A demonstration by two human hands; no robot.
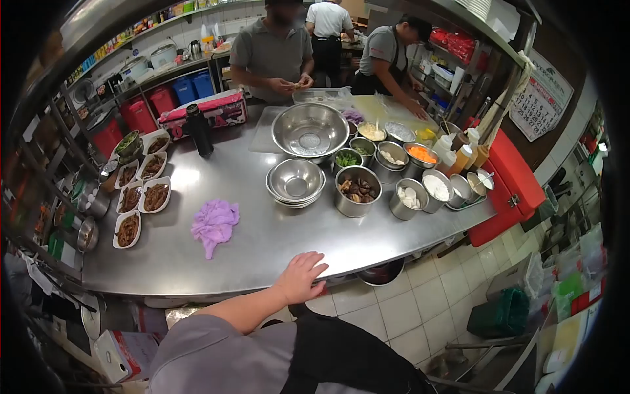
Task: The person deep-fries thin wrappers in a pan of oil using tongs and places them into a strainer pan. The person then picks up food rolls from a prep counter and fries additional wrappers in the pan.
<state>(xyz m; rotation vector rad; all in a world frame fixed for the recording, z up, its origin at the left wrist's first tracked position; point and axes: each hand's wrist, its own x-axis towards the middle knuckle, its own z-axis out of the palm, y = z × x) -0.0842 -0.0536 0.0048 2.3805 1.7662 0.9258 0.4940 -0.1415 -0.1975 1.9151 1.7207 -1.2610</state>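
My left hand [302, 279] reaches in from the lower left and rests at the front edge of the steel table [262, 256]. Its fingers are slightly bent and apart, with nothing seen in them. A crumpled purple cloth [215, 225] lies on the steel to the left of it. Beyond the hand are a stack of small steel bowls [295, 180] and a large steel bowl [310, 130]. A steel pot of dark brown pieces [357, 190] stands to their right. My right hand is out of view.
White trays of brown food [156, 197] and a black bottle [198, 131] stand on the left. Ingredient pots and squeeze bottles [461, 157] line the right, near a red box [505, 190]. Two people work across the table; another person stands farther back.
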